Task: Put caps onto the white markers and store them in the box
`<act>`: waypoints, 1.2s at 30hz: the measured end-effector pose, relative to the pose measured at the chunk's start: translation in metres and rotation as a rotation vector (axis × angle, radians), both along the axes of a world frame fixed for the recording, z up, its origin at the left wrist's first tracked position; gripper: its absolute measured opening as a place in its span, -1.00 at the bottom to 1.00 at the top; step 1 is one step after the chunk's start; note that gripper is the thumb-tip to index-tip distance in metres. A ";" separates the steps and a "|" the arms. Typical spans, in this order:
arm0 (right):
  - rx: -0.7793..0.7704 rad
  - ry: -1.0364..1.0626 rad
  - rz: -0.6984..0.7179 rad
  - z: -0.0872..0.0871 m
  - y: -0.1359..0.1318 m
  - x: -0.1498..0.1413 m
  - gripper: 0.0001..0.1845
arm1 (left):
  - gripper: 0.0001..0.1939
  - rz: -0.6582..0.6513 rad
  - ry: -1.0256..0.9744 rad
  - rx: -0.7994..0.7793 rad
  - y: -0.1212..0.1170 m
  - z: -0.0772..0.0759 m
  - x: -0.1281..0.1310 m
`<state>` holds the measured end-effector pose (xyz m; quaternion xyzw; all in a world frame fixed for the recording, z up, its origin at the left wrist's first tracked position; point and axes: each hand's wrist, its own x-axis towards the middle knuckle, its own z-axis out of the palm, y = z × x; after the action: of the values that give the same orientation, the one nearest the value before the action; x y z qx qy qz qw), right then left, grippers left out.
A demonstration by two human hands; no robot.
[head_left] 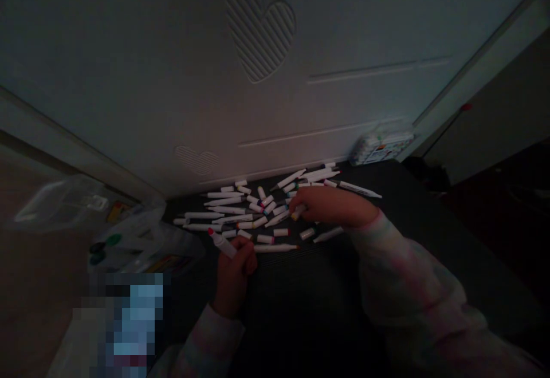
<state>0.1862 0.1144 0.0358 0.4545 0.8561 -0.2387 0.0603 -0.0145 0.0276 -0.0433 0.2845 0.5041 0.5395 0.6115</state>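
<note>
My left hand (237, 266) is closed around a white marker (223, 244), whose red tip points up and to the left. Over the right part of a loose spread of markers, my right hand (320, 203) pinches a white marker cap (297, 213) with a yellowish end. Its fingertips are partly hidden from this angle. Several white markers (226, 201) and short loose caps (281, 232) lie around both hands on a dark surface (292, 298). One uncapped-looking marker (275, 248) with an orange end lies just right of my left hand.
A pale panel with raised hearts (260, 28) rises behind the markers. At its foot on the right stands a clear-wrapped pack of markers (382, 146). To the left are a clear plastic bag (141, 240) and a clear plastic case (64, 203). The light is dim.
</note>
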 end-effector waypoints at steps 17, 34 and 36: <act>0.062 -0.215 -0.008 -0.008 -0.013 -0.024 -0.71 | -0.73 -0.011 0.014 0.008 -0.001 0.000 0.000; 0.087 -0.140 -0.296 0.002 0.018 0.029 -0.69 | -0.73 -0.019 0.018 0.015 -0.001 -0.001 -0.001; 0.095 -0.139 -0.345 -0.003 0.024 0.036 -0.69 | -0.73 -0.020 0.020 0.015 -0.001 -0.001 -0.001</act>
<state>0.2223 0.1386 0.0326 0.6123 0.7695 -0.1725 0.0561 -0.0153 0.0265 -0.0443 0.2996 0.5033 0.5341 0.6096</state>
